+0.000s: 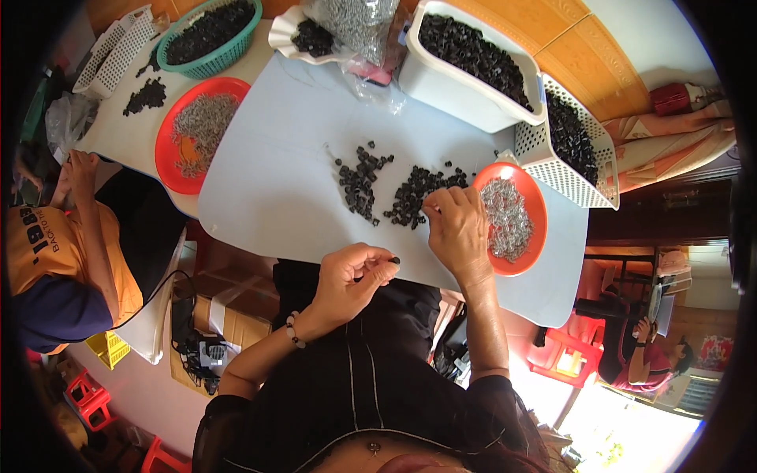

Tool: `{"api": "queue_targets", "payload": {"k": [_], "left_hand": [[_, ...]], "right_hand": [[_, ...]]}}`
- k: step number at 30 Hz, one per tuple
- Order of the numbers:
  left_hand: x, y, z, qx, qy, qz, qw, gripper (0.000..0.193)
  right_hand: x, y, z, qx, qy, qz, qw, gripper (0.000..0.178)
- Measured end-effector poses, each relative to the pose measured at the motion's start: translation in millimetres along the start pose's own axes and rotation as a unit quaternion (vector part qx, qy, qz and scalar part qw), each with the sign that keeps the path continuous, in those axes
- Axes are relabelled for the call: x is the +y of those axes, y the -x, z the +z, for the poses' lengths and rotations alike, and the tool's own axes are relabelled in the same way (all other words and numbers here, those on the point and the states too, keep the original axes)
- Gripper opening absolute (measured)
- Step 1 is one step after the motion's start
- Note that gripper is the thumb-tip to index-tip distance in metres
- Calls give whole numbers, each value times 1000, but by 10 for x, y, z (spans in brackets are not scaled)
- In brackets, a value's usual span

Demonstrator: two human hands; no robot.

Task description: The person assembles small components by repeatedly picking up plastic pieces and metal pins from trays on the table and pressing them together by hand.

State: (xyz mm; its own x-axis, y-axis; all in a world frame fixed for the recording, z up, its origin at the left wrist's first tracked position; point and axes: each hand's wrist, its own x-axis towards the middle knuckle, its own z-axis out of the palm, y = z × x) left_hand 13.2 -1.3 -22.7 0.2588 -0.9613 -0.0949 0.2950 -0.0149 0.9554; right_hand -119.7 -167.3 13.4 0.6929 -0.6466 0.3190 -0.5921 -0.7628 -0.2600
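My left hand (352, 280) is just off the table's near edge, thumb and fingers pinching a small black plastic part (394, 260). My right hand (457, 225) reaches over the tabletop with its fingers bent together. Its fingertips are at the right side of a pile of small black parts (410, 197); whatever they hold is hidden. A second, looser pile of black parts (359, 185) lies to the left. Right beside my right hand stands a round red-orange plate (538, 213) heaped with small silvery metal pieces (507, 219).
On the pale table (268, 173), a white tub (449, 98) and a perforated white basket (544, 154) hold black parts at the far right. Farther left are a clear bag of metal pieces (355, 27), a red plate (169, 169) and a green basket (209, 67). A co-worker (71, 268) sits at left.
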Motion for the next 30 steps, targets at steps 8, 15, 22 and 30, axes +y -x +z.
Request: {"api": "queue_targets", "payload": {"k": [8, 15, 22, 30], "left_hand": [[-15, -44, 44, 4, -19, 38, 999, 18], [-56, -111, 60, 1, -26, 41, 999, 18], [51, -109, 106, -41, 6, -10, 999, 17], [-60, -171, 291, -123, 85, -100, 984, 16]], "right_hand": [[-92, 47, -16, -10, 42, 19, 999, 9], [17, 47, -6, 9, -8, 37, 999, 5], [152, 9, -144, 23, -152, 90, 984, 7], [160, 49, -224, -23, -105, 59, 992, 11]]}}
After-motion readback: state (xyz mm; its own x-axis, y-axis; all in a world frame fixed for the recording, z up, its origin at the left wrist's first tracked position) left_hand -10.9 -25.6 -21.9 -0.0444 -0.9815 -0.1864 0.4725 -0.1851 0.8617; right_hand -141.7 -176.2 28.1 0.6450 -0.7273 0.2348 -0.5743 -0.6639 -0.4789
